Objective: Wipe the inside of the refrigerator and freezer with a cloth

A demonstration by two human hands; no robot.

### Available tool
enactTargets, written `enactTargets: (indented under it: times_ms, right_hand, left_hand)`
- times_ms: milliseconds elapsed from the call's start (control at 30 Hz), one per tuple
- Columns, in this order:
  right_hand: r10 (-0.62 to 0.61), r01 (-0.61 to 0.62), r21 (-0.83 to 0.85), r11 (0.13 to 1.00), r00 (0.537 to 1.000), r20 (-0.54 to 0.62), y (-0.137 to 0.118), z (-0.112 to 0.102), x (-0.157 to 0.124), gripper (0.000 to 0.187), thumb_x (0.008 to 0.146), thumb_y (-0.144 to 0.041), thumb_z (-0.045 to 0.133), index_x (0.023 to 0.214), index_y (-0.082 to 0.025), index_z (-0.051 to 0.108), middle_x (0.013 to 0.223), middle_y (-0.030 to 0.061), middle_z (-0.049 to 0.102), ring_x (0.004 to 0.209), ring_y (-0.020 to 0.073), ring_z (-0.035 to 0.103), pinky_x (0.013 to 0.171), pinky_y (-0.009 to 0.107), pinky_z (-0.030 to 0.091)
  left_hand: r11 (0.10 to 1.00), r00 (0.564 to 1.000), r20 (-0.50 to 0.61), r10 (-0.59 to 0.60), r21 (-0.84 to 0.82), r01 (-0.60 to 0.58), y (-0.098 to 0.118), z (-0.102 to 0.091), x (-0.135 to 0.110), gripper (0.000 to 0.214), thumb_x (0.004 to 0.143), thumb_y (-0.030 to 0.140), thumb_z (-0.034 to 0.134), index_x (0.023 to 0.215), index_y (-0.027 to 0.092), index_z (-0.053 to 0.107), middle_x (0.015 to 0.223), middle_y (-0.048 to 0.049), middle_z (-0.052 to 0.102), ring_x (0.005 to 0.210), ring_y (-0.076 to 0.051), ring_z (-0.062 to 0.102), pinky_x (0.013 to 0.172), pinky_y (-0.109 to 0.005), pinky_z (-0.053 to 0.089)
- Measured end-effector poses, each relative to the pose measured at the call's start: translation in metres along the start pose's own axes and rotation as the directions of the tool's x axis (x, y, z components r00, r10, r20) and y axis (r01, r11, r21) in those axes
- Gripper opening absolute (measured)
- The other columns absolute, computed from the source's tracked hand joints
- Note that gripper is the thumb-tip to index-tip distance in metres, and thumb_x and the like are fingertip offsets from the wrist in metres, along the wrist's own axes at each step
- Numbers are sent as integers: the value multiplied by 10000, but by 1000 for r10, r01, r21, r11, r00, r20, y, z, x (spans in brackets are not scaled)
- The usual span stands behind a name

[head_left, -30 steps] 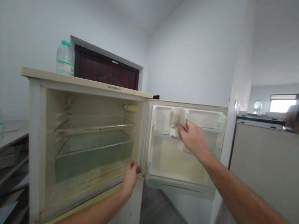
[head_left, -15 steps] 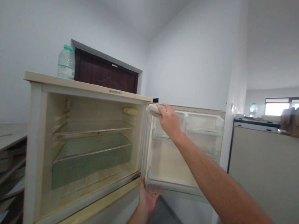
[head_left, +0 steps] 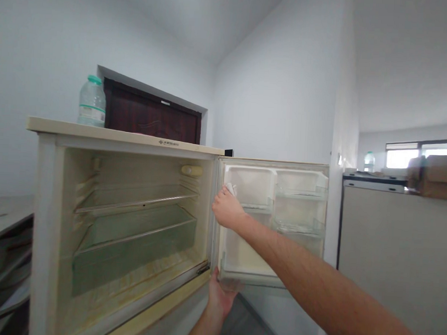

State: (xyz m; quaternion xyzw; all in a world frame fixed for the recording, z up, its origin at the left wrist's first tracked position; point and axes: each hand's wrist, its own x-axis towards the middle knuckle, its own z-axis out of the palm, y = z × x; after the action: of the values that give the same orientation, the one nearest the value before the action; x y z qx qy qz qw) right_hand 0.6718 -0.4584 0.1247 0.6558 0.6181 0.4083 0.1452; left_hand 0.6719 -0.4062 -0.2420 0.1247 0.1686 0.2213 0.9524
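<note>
The small cream fridge (head_left: 197,306) stands with its door (head_left: 243,248) swung out to the right. My right hand (head_left: 229,208) is closed around a white cloth (head_left: 231,189), at the hinge-side edge of the door's inner face; most of the cloth is hidden by the fingers. Below it, my left hand (head_left: 220,295) grips the door's bottom corner near the hinge, thumb up and the other fingers partly hidden. Clear racks (head_left: 299,226) line the door. Inside the fridge are a glass shelf (head_left: 139,199) and a clear drawer (head_left: 129,255), above a yellow-stained floor.
A clear bottle with a green cap (head_left: 92,103) stands on the fridge top. Behind is a dark wooden door (head_left: 151,109). A white cabinet (head_left: 392,236) at the right bears a cardboard box (head_left: 444,174). A table (head_left: 7,211) is at the left.
My right hand has moved down and slightly left with the cloth, from the door's top corner to lower along its hinge-side edge. My left hand stays at the bottom corner.
</note>
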Motion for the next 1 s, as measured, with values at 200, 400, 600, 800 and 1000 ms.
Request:
enactTargets:
  times_ms: [200,400,600,800,1000]
  right_hand:
    - [-62,74,120,990,993,-101,57,-31,2,260,1082,-196,619,1189,-146,851,1233,175,813,1230,308,687,1158,458,462]
    - [441,-409,170,896,790,-427,115,-47,-32,420,1134,-187,529,1480,-246,759,1557,206,613,1397,372,483,1155,504,415]
    - [508,-485,153,861,833,-220,123,-12,-35,441,1162,-145,391,1462,-184,712,1387,196,687,1240,305,598,986,378,523]
    - [386,-376,276,885,922,18,114,19,-21,336,1101,-216,599,1393,-213,765,1438,132,764,1275,258,705,964,305,546]
    - [174,-284,357,890,935,310,124,23,-20,281,973,-251,773,1232,-243,883,1184,65,874,1099,254,780,863,278,500]
  left_hand:
    - [1000,1000,2,-1,15,1,2,-1,-3,330,1072,467,682,1107,160,800,945,-144,879,836,-354,861,848,-531,718]
    - [998,998,-9,55,-25,-55,1,0,-10,296,1073,418,724,1246,188,791,1020,-128,889,944,-349,880,1008,-626,723]
    - [993,992,46,118,-19,-117,-3,-1,-15,264,1088,427,754,1231,213,812,1175,-113,894,1028,-341,880,1005,-624,741]
    - [996,990,115,76,-44,-72,2,-10,-9,363,1102,404,740,1444,283,762,1140,-114,912,1020,-336,892,1009,-607,747]
    - [997,984,168,67,-46,-60,3,-11,-12,419,1126,455,705,1499,267,740,1110,-126,916,1026,-331,894,1014,-587,740]
